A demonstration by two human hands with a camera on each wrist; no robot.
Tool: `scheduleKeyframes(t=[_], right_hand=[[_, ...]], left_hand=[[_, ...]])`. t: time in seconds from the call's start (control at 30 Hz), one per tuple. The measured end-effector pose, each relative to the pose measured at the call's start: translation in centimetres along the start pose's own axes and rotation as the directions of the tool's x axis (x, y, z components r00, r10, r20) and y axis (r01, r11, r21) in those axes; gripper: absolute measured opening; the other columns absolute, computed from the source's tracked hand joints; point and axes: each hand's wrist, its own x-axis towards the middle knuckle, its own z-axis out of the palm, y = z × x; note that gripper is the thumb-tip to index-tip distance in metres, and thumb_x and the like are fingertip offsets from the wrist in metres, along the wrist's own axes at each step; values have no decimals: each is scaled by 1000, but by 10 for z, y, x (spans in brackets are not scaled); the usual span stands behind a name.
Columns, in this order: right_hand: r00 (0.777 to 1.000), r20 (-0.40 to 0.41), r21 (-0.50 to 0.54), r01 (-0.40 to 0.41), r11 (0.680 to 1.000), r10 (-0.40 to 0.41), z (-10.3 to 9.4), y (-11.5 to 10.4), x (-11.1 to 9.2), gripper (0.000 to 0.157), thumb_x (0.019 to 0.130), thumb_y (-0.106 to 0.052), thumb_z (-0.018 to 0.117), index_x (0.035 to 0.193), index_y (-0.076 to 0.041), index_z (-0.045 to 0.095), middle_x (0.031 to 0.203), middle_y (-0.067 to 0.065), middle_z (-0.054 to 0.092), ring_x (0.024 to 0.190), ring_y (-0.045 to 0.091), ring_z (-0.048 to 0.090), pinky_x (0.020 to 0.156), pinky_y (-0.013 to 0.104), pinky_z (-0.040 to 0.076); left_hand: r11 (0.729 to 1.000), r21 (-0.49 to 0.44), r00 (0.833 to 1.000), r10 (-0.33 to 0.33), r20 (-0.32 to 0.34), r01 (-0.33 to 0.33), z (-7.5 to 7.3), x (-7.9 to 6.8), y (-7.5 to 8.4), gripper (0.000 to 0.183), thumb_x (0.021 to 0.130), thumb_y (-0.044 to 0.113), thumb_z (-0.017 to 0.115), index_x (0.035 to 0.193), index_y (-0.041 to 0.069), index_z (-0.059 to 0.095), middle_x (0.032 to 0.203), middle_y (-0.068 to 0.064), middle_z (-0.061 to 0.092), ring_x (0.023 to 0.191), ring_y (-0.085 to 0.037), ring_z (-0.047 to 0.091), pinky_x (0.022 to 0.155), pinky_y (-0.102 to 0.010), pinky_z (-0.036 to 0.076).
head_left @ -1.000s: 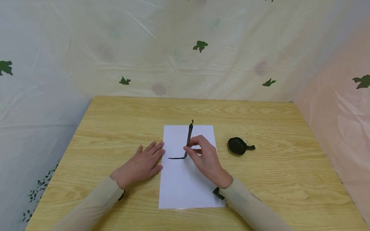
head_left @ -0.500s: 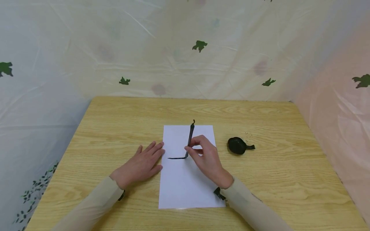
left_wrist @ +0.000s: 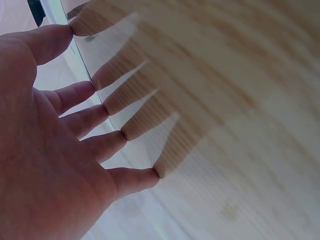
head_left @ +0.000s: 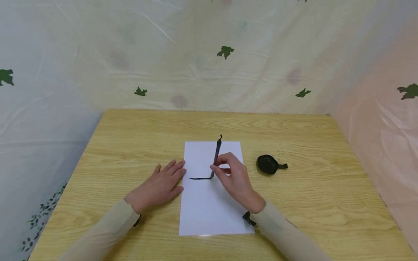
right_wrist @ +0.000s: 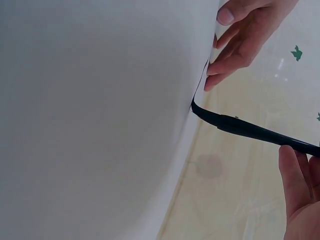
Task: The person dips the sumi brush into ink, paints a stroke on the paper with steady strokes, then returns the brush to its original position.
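My right hand (head_left: 237,178) pinches a slim black ink brush (head_left: 217,153) between thumb and fingers. The brush stands nearly upright with a small loop on its top end. In the right wrist view, the bent bristle tip of the brush (right_wrist: 220,121) presses on the white paper (head_left: 209,210). A thin black stroke (head_left: 200,178) runs across the sheet from left to the bristles. Flat on the wood, my left hand (head_left: 158,188) has spread fingers, with fingertips on the sheet's left edge. The left wrist view shows the left hand (left_wrist: 55,130) with straight fingers touching the surface.
A small round black dish (head_left: 267,164) with a short handle sits right of the paper, dark specks behind it. The wooden table (head_left: 147,130) meets a pale cloth backdrop (head_left: 183,54) with green bird shapes, behind and at both sides.
My right hand has moved slightly to the right with the brush, and the black stroke has grown longer that way. My left hand has stayed in place.
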Motion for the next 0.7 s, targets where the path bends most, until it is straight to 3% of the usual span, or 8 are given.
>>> scheduleKeyframes(t=[0.7], right_hand=[[1000,-18,-8,-9,1000,9,-3,1,-2,24,91,3,77,106,-5,62,100,6,66,97,24,72,75,31,62]], left_hand=[[1000,-11,1000,9,-10,-9,1,0,-1,59,104,35,62,152,3,47,167,-14,32,153,-40,28,110,-76,27]])
